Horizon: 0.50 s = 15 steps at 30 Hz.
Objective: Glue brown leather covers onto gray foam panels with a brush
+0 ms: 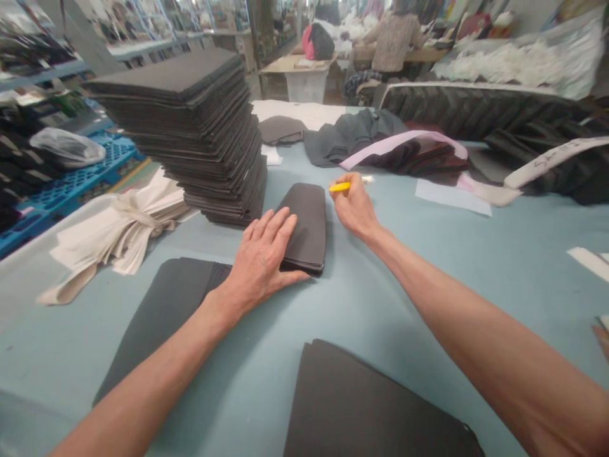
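My left hand (264, 254) lies flat, fingers spread, on the near left part of a small stack of dark grey fabric pieces (307, 222) in the middle of the pale blue table (380, 298). My right hand (352, 206) is closed around a yellow marker (341, 186) just right of that stack's far edge. The marker points left, its tip at the stack's top right corner.
A tall pile of dark cut pieces (195, 127) rises at the left. Flat dark pieces lie near me at left (162, 317) and centre (371, 406). Cream cloth (118, 235) hangs off the left edge. Dark fabric bundles with pink strips (404, 149) sit beyond. A person (394, 38) works far back.
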Each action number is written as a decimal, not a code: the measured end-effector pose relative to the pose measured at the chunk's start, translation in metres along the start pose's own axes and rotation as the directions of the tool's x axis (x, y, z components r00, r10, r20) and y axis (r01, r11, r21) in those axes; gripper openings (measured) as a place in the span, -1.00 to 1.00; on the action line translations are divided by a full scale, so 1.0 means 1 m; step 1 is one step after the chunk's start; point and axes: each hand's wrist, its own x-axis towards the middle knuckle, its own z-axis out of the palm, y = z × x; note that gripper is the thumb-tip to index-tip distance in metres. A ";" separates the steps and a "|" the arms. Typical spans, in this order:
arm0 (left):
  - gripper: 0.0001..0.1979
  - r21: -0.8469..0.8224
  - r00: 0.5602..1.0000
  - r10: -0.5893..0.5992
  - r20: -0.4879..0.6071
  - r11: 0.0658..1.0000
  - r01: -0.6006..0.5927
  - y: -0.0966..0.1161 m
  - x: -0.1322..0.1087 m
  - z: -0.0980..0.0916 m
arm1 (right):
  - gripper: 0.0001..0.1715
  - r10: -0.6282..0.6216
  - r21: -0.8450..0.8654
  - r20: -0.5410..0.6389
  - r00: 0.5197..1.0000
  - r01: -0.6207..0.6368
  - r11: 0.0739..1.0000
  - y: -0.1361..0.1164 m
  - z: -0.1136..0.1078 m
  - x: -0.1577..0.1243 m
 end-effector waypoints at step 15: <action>0.18 -0.066 0.981 -0.054 0.188 0.996 0.068 0.012 0.026 -0.003 | -0.75 -0.129 -0.330 0.375 0.918 0.263 0.907 -0.021 0.036 0.061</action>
